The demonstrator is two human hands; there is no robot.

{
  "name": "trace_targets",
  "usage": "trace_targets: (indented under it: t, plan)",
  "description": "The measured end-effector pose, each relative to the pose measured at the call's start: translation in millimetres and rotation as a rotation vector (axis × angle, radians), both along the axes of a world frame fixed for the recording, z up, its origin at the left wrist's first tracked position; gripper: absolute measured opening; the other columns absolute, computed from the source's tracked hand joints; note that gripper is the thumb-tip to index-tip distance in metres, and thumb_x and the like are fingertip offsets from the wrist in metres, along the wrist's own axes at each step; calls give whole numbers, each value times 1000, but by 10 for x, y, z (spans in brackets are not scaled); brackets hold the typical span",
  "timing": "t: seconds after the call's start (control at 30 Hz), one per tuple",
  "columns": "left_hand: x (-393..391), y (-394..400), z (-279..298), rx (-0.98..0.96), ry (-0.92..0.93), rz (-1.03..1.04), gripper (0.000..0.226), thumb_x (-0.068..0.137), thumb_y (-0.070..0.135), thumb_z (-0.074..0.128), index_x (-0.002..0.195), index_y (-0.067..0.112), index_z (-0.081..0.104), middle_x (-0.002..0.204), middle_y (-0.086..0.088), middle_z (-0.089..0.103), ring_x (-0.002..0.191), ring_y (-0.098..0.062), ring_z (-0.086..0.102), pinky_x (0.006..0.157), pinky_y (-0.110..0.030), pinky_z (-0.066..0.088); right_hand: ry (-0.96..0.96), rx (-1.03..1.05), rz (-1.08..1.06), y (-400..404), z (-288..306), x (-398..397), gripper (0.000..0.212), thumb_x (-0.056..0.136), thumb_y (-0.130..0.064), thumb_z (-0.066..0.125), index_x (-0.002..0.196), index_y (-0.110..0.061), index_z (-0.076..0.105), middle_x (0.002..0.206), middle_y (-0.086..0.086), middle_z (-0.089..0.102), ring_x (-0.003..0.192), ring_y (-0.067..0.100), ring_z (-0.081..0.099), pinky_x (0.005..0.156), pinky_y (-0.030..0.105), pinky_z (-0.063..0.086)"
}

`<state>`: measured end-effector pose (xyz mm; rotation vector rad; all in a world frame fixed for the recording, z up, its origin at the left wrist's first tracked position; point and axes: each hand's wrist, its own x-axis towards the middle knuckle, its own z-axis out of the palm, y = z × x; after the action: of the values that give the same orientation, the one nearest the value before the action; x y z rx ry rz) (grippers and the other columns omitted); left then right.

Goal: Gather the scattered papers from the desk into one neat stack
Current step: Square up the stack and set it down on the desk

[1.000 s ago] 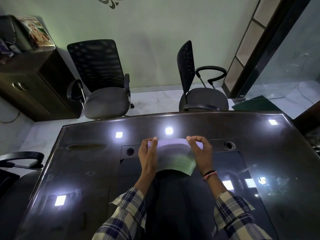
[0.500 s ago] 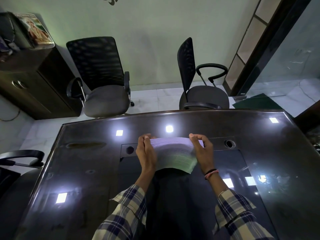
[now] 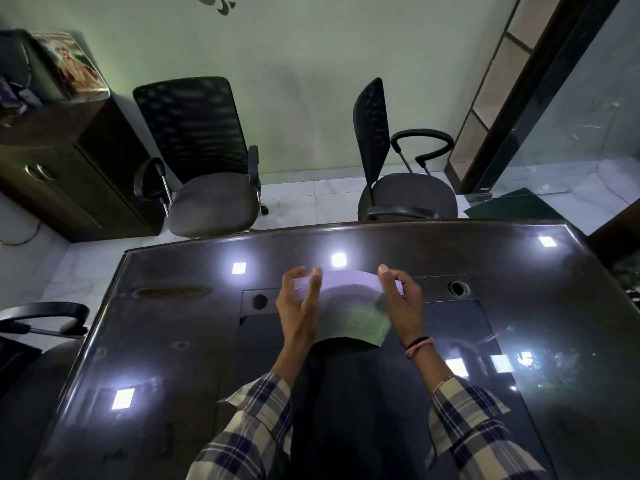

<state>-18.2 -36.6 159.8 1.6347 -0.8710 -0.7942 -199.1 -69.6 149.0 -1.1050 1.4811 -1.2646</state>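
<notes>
Head view shows the papers [image 3: 349, 306] already one stack, held on edge over the dark table [image 3: 173, 341] between both hands: right hand [image 3: 403, 304] clasps its side, left hand [image 3: 299, 306] fingers loosened, partly spread. Squaring is underway; next, tap edges flush, lay it flat.

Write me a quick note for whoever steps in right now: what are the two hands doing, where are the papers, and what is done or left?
Left hand: at the left edge of the paper stack, fingers loosely curled, grip unclear.
Right hand: holding the stack's right edge.
The stack sits between both hands, at mid-desk.
Done: no loose sheets visible elsewhere on the desk.
Left: square the edges and set the stack down neatly.
</notes>
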Motion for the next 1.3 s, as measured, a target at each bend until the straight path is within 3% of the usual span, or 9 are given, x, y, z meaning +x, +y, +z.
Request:
trace_targets:
  t: [0.17, 0.33, 0.53, 0.67, 0.8, 0.93, 1.1, 1.17, 1.3]
  plan:
    - [25, -6, 7, 23, -72, -4, 28, 93, 43, 74, 109, 23, 60, 99, 11, 63, 88, -5, 63, 67, -11, 49, 274, -98, 147, -8, 144, -89, 38, 88, -58, 67, 89, -20, 71, 89, -9, 72, 83, 4, 65, 73, 20, 48]
    - [41, -4, 1, -5, -82, 0, 27, 93, 40, 74, 105, 18, 63, 96, 5, 68, 85, -7, 65, 66, -8, 50, 1058, -143, 665, -273, 447, -140, 67, 73, -87, 54, 102, -26, 62, 84, -10, 62, 76, 13, 56, 70, 31, 41]
    - [47, -12, -50, -2, -87, -13, 31, 93, 44, 72, 101, 16, 64, 91, 3, 70, 82, -12, 68, 66, -22, 55, 1174, -49, 937, -521, 465, 446, 39, 81, -44, 74, 114, -26, 62, 104, 5, 69, 96, 28, 65, 72, 31, 42]
    - [151, 33, -4, -7, -89, -124, 48, 91, 59, 61, 113, 16, 58, 98, 6, 66, 87, -9, 66, 67, -14, 50, 1224, -128, 966, -547, 413, 624, 21, 83, -28, 70, 103, -22, 70, 105, 6, 70, 97, 30, 65, 72, 32, 42]
    - [551, 184, -218, -22, -65, -229, 101, 72, 89, 56, 142, 19, 45, 134, 11, 55, 120, 1, 56, 94, -6, 43, 1066, -196, 879, -574, 461, 247, 13, 83, -30, 75, 87, -18, 70, 93, 1, 73, 89, 24, 64, 68, 31, 40]
    - [861, 362, -569, 180, 48, -203, 124, 61, 67, 87, 158, 16, 29, 156, 1, 39, 143, -16, 39, 116, -31, 35, 474, -68, 694, -491, 555, -302, 11, 78, -18, 87, 80, -14, 77, 67, -5, 69, 63, 5, 59, 63, 26, 50]
    - [864, 385, -645, 35, 451, -341, 62, 75, 10, 89, 131, 13, 63, 126, -9, 71, 117, -25, 67, 96, -36, 57, 56, -13, 600, -293, 481, -623, 35, 77, -14, 82, 109, -1, 76, 103, 15, 78, 96, 24, 75, 84, 37, 61]
    - [823, 310, -578, 23, 547, -347, 50, 68, 7, 93, 115, 8, 73, 112, -11, 75, 106, -26, 69, 94, -41, 59, -15, 6, 583, -216, 380, -665, 33, 81, -7, 77, 113, 1, 73, 108, 17, 76, 101, 31, 74, 85, 41, 62]
    - [721, 207, -409, 67, 410, -219, 44, 65, 4, 94, 104, 1, 74, 96, -11, 77, 91, -24, 73, 76, -35, 61, 5, 79, 440, -91, 187, -691, 24, 84, -8, 78, 106, -2, 75, 101, 12, 78, 95, 29, 75, 79, 37, 63]
